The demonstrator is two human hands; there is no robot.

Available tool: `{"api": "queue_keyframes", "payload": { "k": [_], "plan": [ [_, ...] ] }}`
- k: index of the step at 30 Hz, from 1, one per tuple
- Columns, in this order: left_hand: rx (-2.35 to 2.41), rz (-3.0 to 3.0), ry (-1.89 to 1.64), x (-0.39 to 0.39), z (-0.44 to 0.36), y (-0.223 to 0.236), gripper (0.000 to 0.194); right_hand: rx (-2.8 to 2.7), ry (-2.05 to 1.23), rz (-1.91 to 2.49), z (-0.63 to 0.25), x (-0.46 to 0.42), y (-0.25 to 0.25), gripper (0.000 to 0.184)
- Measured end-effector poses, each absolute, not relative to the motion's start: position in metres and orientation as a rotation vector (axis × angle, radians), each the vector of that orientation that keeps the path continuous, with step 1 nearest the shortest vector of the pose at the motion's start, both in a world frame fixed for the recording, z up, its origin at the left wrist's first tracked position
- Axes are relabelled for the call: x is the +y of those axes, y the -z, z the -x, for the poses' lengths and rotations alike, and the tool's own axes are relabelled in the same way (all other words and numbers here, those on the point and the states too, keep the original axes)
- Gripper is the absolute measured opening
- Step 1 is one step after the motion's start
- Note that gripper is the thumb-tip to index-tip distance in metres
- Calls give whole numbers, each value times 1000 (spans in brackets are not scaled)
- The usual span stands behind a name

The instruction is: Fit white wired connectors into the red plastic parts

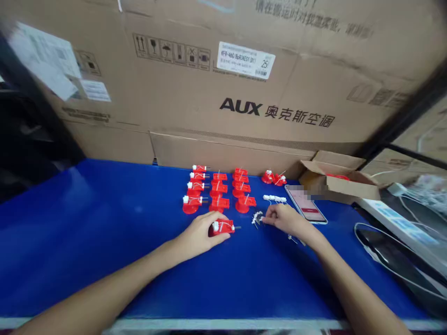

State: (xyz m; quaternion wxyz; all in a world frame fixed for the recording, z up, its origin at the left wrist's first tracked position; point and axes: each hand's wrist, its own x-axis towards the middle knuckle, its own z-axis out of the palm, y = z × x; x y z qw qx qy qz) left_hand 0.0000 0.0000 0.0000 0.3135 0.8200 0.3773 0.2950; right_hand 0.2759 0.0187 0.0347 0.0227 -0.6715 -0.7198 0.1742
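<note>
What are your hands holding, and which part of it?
The left hand grips a red plastic part at its near end, from above. The right hand pinches a small white wired piece at its right end.

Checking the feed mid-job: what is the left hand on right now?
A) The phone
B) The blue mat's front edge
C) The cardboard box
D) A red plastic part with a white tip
D. The left hand is closed over a red plastic part with a white tip and a metal pin, while the right hand pinches a small white wired piece.
</note>
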Motion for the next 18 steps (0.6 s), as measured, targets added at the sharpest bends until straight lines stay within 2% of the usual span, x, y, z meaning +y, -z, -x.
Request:
{"api": "queue_keyframes", "payload": {
  "k": [11, 18],
  "plan": [
    [995, -2182, -795, -3, 0, -1, 25, -2229, -539, 2096, -275, 17, -38, 13],
    [1051, -2164, -814, -5, 1, 1, 44, -2279, -546, 2105, -275, 14, -38, 11]
  ]
}}
